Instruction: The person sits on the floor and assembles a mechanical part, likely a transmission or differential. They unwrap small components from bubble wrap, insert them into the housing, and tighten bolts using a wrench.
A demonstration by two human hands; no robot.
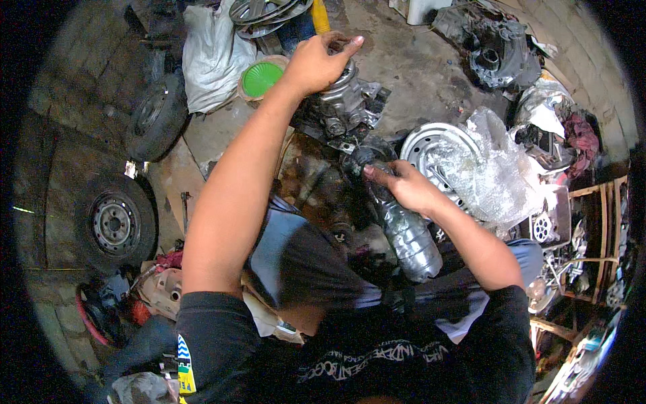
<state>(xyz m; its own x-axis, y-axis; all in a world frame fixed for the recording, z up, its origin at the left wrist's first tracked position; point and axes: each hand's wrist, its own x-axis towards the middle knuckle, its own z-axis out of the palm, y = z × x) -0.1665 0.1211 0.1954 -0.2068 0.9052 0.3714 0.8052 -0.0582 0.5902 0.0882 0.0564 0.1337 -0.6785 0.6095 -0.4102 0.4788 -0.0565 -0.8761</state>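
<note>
Slipping looks like the likeliest trouble: the right hand (410, 189) is closed around the upper end of a clear plastic bottle (409, 244), which slants with its base toward the person's body, and grime on the thumb could loosen that grip. The bottle's wall looks thin and creased, so a hard squeeze might buckle it; whether liquid is inside, I cannot tell. The left hand (319, 66) is half curled, thumb stretched out, over a greasy metal part (338, 104) that lies just beyond the bottle; whether its fingers have hold of anything is hidden. A knock from that hand might shift the part, since its shape looks uneven. The floor (417, 77) is dull grey, darkly stained near the work. A steel wheel (422, 143) lies to the right, partly under bubble wrap (501, 182). A green dish (262, 79) and a white sack (215, 60) sit to the left, near a dark tyre (173, 114). A wooden rack (603, 232) stands at the far right.
</note>
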